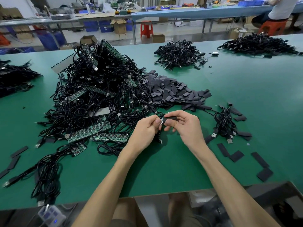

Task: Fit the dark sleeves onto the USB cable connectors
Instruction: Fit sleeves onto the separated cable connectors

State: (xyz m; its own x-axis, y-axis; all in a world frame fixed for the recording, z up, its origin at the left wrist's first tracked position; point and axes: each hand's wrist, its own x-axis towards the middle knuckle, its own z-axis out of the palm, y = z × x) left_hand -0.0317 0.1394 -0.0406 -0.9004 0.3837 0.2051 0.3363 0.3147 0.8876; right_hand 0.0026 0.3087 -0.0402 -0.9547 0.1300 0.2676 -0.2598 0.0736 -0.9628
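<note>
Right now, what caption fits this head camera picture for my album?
Left hand and right hand fit a dark sleeve onto a USB connector.

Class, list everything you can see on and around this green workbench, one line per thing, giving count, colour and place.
table: one, green, fills the foreground
large cable heap: one, black with green circuit boards, centre-left
sleeve pile: one, dark grey, right of it
smaller cable heaps: three, black, far centre, far right, left edge
cable bundle: one, black, right of centre
loose sleeves: several, dark, near right, near left
stools: two, red, background
left grip: one, bare, pinches held cable
right grip: one, bare, pinches held sleeve
</note>
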